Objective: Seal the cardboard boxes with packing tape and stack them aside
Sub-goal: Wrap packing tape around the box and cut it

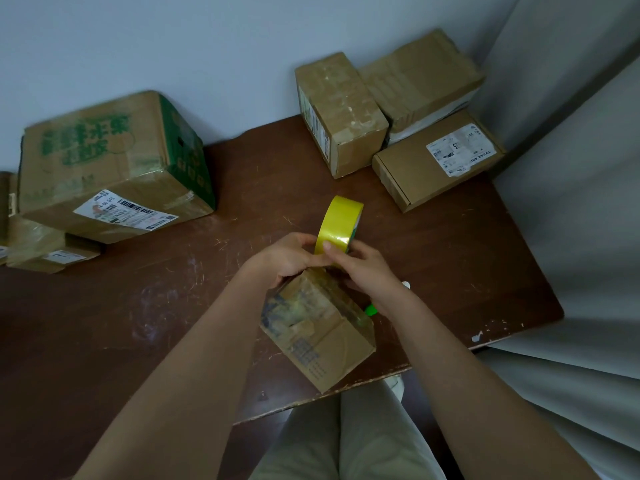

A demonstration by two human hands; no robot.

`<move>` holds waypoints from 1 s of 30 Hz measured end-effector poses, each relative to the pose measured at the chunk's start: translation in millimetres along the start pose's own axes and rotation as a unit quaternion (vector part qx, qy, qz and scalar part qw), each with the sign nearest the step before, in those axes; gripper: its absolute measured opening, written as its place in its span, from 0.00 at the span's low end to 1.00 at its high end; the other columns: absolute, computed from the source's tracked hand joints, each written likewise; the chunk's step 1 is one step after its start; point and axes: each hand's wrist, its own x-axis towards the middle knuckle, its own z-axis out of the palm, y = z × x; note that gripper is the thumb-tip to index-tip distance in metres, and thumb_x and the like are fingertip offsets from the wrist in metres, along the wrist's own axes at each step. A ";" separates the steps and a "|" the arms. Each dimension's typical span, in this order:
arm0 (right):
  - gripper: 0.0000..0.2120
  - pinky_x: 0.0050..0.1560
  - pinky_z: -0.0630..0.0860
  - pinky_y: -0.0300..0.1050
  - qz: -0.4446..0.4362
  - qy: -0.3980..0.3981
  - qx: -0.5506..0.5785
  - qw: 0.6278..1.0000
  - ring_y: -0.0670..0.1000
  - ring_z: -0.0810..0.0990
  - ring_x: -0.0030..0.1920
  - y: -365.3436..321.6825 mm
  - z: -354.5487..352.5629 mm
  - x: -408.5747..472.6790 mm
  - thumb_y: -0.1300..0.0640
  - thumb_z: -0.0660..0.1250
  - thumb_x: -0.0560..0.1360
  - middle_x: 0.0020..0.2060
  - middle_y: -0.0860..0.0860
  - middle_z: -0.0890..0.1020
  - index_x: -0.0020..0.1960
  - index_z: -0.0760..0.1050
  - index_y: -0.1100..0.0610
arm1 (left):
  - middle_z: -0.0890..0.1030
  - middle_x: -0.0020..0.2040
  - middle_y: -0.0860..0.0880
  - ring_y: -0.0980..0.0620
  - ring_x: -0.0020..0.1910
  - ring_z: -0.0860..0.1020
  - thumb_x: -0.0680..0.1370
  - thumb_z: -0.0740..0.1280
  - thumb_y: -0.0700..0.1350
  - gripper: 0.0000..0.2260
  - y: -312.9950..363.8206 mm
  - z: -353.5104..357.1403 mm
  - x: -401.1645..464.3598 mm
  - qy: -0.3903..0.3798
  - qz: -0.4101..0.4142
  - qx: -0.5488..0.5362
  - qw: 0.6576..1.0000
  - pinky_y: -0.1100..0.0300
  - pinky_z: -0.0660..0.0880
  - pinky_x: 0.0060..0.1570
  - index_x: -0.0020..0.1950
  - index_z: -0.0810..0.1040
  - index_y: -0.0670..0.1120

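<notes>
Head view: one dark brown wooden table [104,341], scratched and scuffed, chipped along its near edge.
Legs: pale trousers [346,445] show below the near edge.
Small box [322,327]: one worn cardboard box at the near edge, creased, glossy with old clear tape, lying tilted.
Green item [371,310]: one bright green bit just beside the small box on its right, mostly hidden; what it is cannot be told.
Left hand [287,258]: fingers curled at the far top edge of the small box, fingertips touching the tape roll's lower rim.
Right hand [360,268]: wrapped round the roll from the right, thumb pressed on its yellow face.
Tape roll [341,225]: one yellow glossy ring, standing on edge at the far end of the small box, gripped by both hands.
Left edge boxes: one big cardboard box [104,168] with green print and a white label, resting on a flatter taped box [45,251]; a third is cut off by the frame.
Far right corner: three cardboard boxes touching, one tall taped box [339,112], one flat mailer [436,161] with a white label, one wide box [422,77] behind it.
Wall: plain pale wall [173,46] along the far edge.
</notes>
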 end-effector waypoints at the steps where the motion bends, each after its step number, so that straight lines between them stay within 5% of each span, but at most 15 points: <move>1: 0.01 0.51 0.77 0.42 -0.008 0.015 0.016 1.000 0.46 0.80 0.58 0.9 2.8 2.5 0.40 0.74 0.72 0.62 0.51 0.78 0.42 0.83 0.35 | 0.84 0.49 0.44 0.48 0.47 0.83 0.75 0.73 0.40 0.11 -0.2 -0.8 -1.0 -0.005 0.000 -0.007 1.000 0.52 0.79 0.53 0.56 0.82 0.44; 5: 0.04 0.40 0.77 0.33 -0.012 0.029 0.097 0.995 0.42 0.83 0.51 0.0 8.1 3.9 0.48 0.73 0.75 0.63 0.54 0.78 0.42 0.84 0.45 | 0.84 0.44 0.46 0.52 0.41 0.83 0.74 0.72 0.33 0.15 -4.3 -5.8 0.3 0.003 -0.004 -0.017 1.000 0.57 0.81 0.44 0.59 0.79 0.43; 8: 0.03 0.41 0.78 0.33 -0.018 0.023 0.119 0.993 0.43 0.84 0.50 -0.3 6.5 2.8 0.51 0.73 0.76 0.60 0.54 0.81 0.44 0.84 0.48 | 0.85 0.45 0.40 0.45 0.43 0.83 0.73 0.75 0.38 0.10 -8.0 -7.8 5.5 0.044 -0.039 0.027 0.998 0.47 0.81 0.51 0.53 0.82 0.39; 16: 0.04 0.43 0.78 0.34 -0.043 0.020 0.142 0.989 0.41 0.84 0.44 4.8 -1.2 6.1 0.58 0.70 0.78 0.43 0.48 0.85 0.46 0.82 0.52 | 0.84 0.39 0.44 0.49 0.38 0.80 0.76 0.72 0.40 0.04 -7.4 -2.3 6.6 0.033 -0.048 0.008 0.998 0.56 0.79 0.47 0.43 0.85 0.41; 20: 0.03 0.49 0.81 0.42 -0.080 0.045 0.137 0.986 0.51 0.85 0.52 7.4 0.7 13.0 0.58 0.73 0.76 0.57 0.58 0.81 0.44 0.84 0.51 | 0.84 0.36 0.51 0.51 0.40 0.79 0.80 0.66 0.39 0.06 -9.1 0.4 12.4 0.039 -0.016 0.009 0.999 0.51 0.76 0.53 0.48 0.81 0.38; 25: 0.03 0.51 0.83 0.50 -0.102 0.065 0.124 0.985 0.55 0.82 0.57 5.6 4.5 15.4 0.58 0.73 0.76 0.62 0.57 0.74 0.49 0.83 0.56 | 0.81 0.29 0.54 0.47 0.38 0.74 0.82 0.63 0.40 0.08 -5.6 3.1 12.9 0.068 0.037 0.070 0.995 0.55 0.70 0.44 0.55 0.78 0.37; 30: 0.05 0.50 0.84 0.52 -0.111 0.082 0.155 0.978 0.54 0.82 0.58 4.2 8.3 15.6 0.59 0.72 0.77 0.63 0.58 0.76 0.53 0.83 0.55 | 0.80 0.43 0.37 0.50 0.28 0.80 0.85 0.54 0.42 0.09 -2.8 13.7 11.3 0.074 0.049 0.063 0.994 0.61 0.73 0.27 0.59 0.71 0.39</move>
